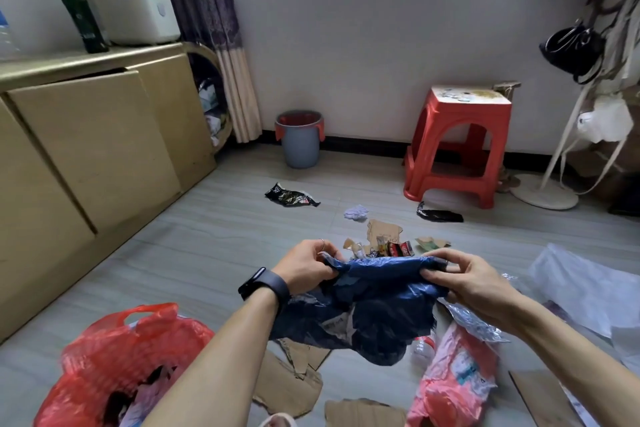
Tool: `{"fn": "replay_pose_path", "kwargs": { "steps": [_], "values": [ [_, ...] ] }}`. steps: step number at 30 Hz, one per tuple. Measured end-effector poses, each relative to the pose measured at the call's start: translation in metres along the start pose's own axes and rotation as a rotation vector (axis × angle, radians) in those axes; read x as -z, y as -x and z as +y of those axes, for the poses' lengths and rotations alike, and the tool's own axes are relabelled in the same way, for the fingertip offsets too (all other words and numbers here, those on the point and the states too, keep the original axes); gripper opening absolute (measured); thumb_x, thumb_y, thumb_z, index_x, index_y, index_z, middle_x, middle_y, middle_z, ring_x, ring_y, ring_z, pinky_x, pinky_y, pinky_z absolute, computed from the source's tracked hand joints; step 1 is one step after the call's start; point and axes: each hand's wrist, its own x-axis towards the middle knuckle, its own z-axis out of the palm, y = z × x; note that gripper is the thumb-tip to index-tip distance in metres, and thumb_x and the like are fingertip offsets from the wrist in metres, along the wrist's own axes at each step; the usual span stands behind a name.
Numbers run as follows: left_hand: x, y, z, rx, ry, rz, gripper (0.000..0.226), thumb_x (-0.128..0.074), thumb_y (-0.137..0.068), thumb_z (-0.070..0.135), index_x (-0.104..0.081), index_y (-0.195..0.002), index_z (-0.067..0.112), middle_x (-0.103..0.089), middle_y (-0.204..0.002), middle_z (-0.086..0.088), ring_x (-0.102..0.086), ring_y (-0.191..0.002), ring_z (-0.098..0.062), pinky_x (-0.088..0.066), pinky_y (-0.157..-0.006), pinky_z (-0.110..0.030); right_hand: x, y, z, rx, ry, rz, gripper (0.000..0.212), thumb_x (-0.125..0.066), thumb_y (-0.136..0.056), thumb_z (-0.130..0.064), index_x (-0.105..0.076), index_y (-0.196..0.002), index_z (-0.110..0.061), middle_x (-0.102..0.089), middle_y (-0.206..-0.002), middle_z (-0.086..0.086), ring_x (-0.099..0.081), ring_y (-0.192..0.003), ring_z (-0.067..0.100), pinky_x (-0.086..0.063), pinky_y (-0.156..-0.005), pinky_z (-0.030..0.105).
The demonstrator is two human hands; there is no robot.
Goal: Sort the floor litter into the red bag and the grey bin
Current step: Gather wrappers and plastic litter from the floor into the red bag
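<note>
Red bag sits open nearby — left hand and right hand each pinch a blue bag.

No text readable; print on green bottle label, floor wrappers, pink bag too blurred.

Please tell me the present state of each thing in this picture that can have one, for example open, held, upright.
blue bag: held up, stretched between both hands
left hand: grips the bag's left edge
right hand: pinches its right edge
red bag: open on the floor, litter inside
grey bin: upright, open, red liner
cabinet door: slightly ajar
green bottle: upright
red stool: upright
</note>
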Motion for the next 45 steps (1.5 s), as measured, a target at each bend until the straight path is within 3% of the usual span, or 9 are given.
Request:
{"fn": "replay_pose_path", "kwargs": {
  "steps": [4,13,18,26,31,35,38,41,45],
  "values": [
    [-0.002,0.0,-0.002,0.002,-0.021,-0.024,0.02,-0.053,-0.091,0.003,-0.056,-0.087,0.022,-0.056,-0.063,-0.001,-0.053,-0.045,-0.013,-0.043,-0.046,-0.021,-0.003,-0.001,0.001,0.04,0.14,-0.007,0.014,-0.069,-0.089,-0.02,-0.07,-0.103,-0.025,-0.052,-0.068,0.014,-0.036,-0.051,0.014,-0.026,-0.044,0.022],
    [-0.003,-0.002,0.009,0.085,0.244,-0.027,0.032,-0.042,-0.086,-0.007,-0.063,-0.087,0.018,-0.05,-0.065,-0.005,-0.042,-0.04,-0.015,-0.032,-0.038,-0.02,-0.007,0.002,-0.009,0.069,-0.175,0.074,0.035,-0.046,-0.094,0.009,-0.074,-0.087,-0.01,-0.068,-0.083,0.009,-0.056,-0.06,0.014,-0.045,-0.049,0.019],
    [0.005,0.003,0.005,0.248,0.422,-0.312,0.025,-0.064,-0.07,0.03,-0.067,-0.091,0.018,-0.056,-0.069,0.002,-0.046,-0.054,-0.016,-0.033,-0.048,-0.023,0.0,0.002,-0.015,0.03,-0.269,-0.008,0.025,-0.06,-0.077,-0.01,-0.076,-0.095,-0.003,-0.072,-0.104,0.013,-0.059,-0.083,0.017,-0.042,-0.068,0.023],
    [-0.012,-0.004,0.009,0.085,-0.357,-0.16,0.04,-0.079,-0.076,0.03,-0.064,-0.113,0.026,-0.066,-0.097,0.0,-0.06,-0.081,-0.015,-0.045,-0.071,-0.024,0.0,-0.003,-0.004,0.038,-0.144,0.084,0.045,-0.07,-0.077,0.015,-0.065,-0.118,-0.002,-0.069,-0.106,0.024,-0.071,-0.088,0.031,-0.061,-0.076,0.031],
    [-0.033,-0.005,0.013,0.03,-0.772,-0.15,0.019,-0.073,-0.07,0.038,-0.063,-0.085,0.03,-0.067,-0.091,0.008,-0.055,-0.097,-0.017,-0.034,-0.089,-0.037,0.001,0.003,-0.007,0.022,-0.034,0.043,0.037,-0.065,-0.076,0.023,-0.074,-0.101,-0.004,-0.071,-0.096,0.021,-0.07,-0.086,0.026,-0.059,-0.079,0.029],
    [-0.027,-0.007,0.007,0.11,-0.305,-0.256,0.022,-0.066,-0.084,0.011,-0.051,-0.092,0.025,-0.065,-0.099,-0.014,-0.064,-0.078,-0.025,-0.057,-0.059,-0.039,0.007,0.005,-0.005,0.032,0.066,0.026,0.032,-0.071,-0.081,0.009,-0.075,-0.104,-0.013,-0.069,-0.09,0.017,-0.059,-0.072,0.02,-0.051,-0.063,0.027],
    [-0.022,-0.005,0.005,0.127,-0.163,-0.184,0.024,-0.058,-0.089,0.0,-0.049,-0.096,0.021,-0.061,-0.082,-0.01,-0.062,-0.058,-0.017,-0.047,-0.039,-0.026,0.01,0.004,0.004,-0.009,0.193,-0.047,0.029,-0.078,-0.083,-0.018,-0.073,-0.11,-0.025,-0.07,-0.1,0.021,-0.056,-0.079,0.024,-0.043,-0.073,0.038],
    [-0.022,-0.002,0.01,0.185,0.227,-0.121,0.028,-0.047,-0.089,-0.012,-0.048,-0.096,0.015,-0.055,-0.063,-0.007,-0.052,-0.039,-0.012,-0.045,-0.036,-0.023,0.009,0.005,0.001,-0.016,0.126,-0.064,0.031,-0.078,-0.08,-0.026,-0.072,-0.109,-0.02,-0.074,-0.102,0.012,-0.068,-0.088,0.02,-0.048,-0.083,0.035],
    [-0.032,-0.005,0.017,0.223,0.558,0.109,0.035,-0.033,-0.09,-0.016,-0.049,-0.097,0.014,-0.058,-0.08,-0.01,-0.06,-0.05,-0.015,-0.053,-0.04,-0.027,-0.009,0.004,0.003,0.112,0.225,-0.061,0.03,-0.075,-0.086,-0.017,-0.074,-0.114,-0.027,-0.076,-0.1,0.002,-0.068,-0.084,0.015,-0.055,-0.079,0.032]
  ]
}}
